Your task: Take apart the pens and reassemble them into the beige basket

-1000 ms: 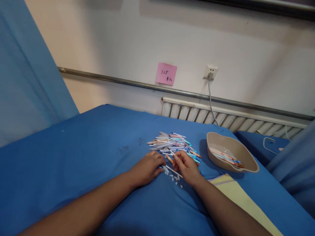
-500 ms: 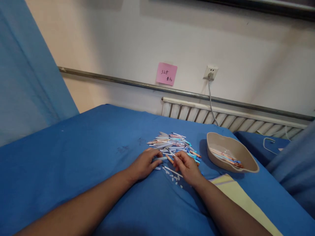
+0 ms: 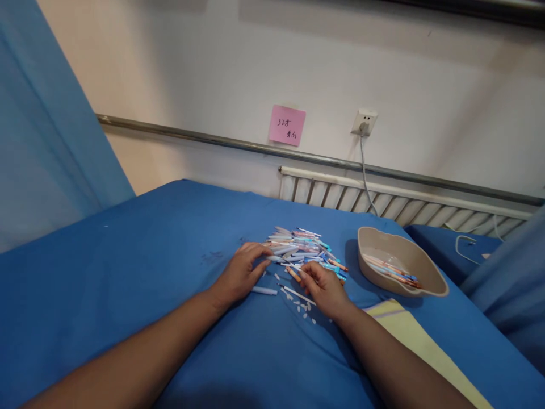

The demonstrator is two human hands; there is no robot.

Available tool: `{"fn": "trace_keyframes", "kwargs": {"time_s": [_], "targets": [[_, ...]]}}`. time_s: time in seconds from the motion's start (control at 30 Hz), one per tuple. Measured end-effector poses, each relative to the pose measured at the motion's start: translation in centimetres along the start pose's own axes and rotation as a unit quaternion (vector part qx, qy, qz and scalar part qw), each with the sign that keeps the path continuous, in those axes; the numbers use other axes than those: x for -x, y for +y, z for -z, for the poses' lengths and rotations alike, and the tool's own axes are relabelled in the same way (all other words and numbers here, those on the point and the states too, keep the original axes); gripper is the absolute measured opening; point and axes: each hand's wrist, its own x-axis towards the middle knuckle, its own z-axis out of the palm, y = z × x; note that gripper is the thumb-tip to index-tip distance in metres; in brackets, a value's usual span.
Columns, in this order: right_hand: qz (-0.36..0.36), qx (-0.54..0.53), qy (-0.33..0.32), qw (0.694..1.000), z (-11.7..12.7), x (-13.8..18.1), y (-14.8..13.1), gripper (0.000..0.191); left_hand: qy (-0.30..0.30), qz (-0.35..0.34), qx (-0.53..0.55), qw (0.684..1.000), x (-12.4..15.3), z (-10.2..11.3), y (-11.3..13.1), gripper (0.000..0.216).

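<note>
A pile of pen parts [image 3: 300, 250] in white, blue and orange lies on the blue cloth [image 3: 149, 267]. My left hand [image 3: 240, 271] reaches into the pile's left edge, fingers stretched toward a pale barrel. My right hand [image 3: 324, 287] rests just below the pile, fingers pinched on an orange pen piece [image 3: 293, 274]. A white tube [image 3: 264, 291] lies loose on the cloth between my hands. Several small white bits [image 3: 303, 309] are scattered beside a thin white refill [image 3: 298, 295].
A beige bowl [image 3: 430, 281] holding several assembled pens stands to the right of the pile. A yellow cloth [image 3: 409, 332] lies under my right forearm. Behind are a radiator [image 3: 383, 199], a wall socket with cable [image 3: 364, 122] and a pink note [image 3: 287, 125]. A blue curtain [image 3: 46, 125] hangs at left.
My left hand has moved up and away from the space between my hands to the pile's left edge, leaving the white tube on the cloth. My right hand has stayed put.
</note>
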Motion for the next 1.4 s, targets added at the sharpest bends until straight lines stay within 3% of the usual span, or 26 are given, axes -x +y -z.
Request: {"fn": "trace_keyframes", "kwargs": {"time_s": [0.5,1.03,1.2,1.4], "targets": [[0.025,0.046,0.0,0.999,0.1,0.1,-0.1,0.021,-0.024,-0.022,-0.043,0.999,0.2,0.3,0.4,0.018],[0.116,0.112,0.039,0.986,1.1,0.1,-1.4,0.018,-0.079,-0.056,-0.019,0.995,0.6,0.1,1.8,0.017],[0.114,0.008,0.036,0.993,0.2,0.6,-2.4,0.024,-0.097,-0.038,0.035,0.994,1.0,-0.8,2.6,0.018],[0.037,-0.16,0.005,0.986,-0.3,1.4,-3.9,0.048,-0.138,0.024,0.144,0.98,1.5,-1.8,3.8,0.016]]}}
